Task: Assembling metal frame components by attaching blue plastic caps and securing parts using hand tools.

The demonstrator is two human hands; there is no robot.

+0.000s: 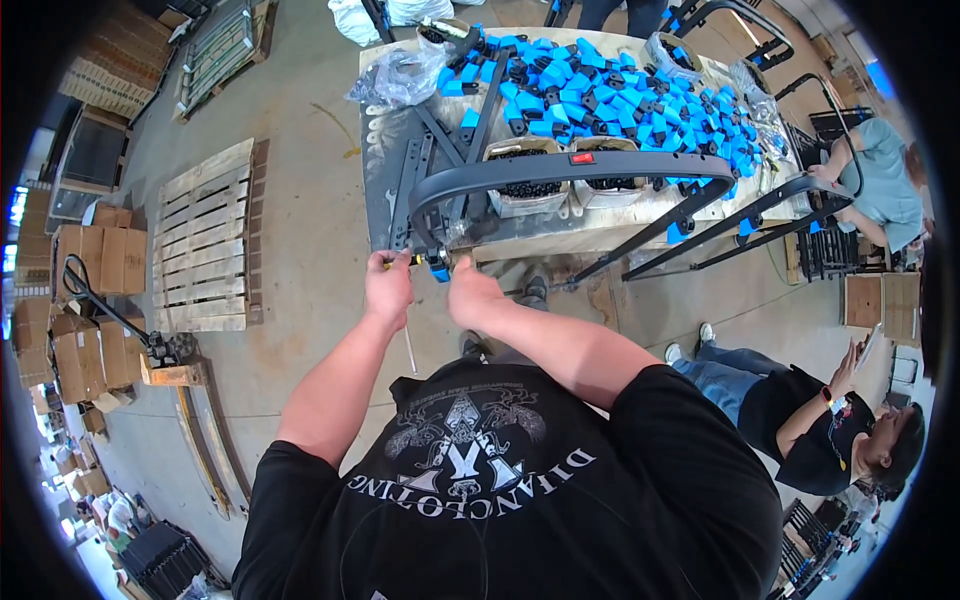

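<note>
A black curved tubular frame (560, 172), with a small red label on its top bar, arches over the table's near edge. At its left lower end are a black bracket and a blue cap (439, 273). My left hand (390, 287) is closed beside this end, around a tool with a yellow-and-black part; a thin metal rod (411, 350) hangs below the hand. My right hand (472, 291) is closed at the other side of the same end, its thumb up against the frame. Its other fingers are mostly hidden.
Blue-and-black plastic caps (590, 90) are heaped on the table (385, 150), behind boxes (525, 205) of small black parts. More black frames (740, 225) stand to the right. A wooden pallet (205, 240) and pallet jack (170, 350) are left. Two people (815, 420) are at the right.
</note>
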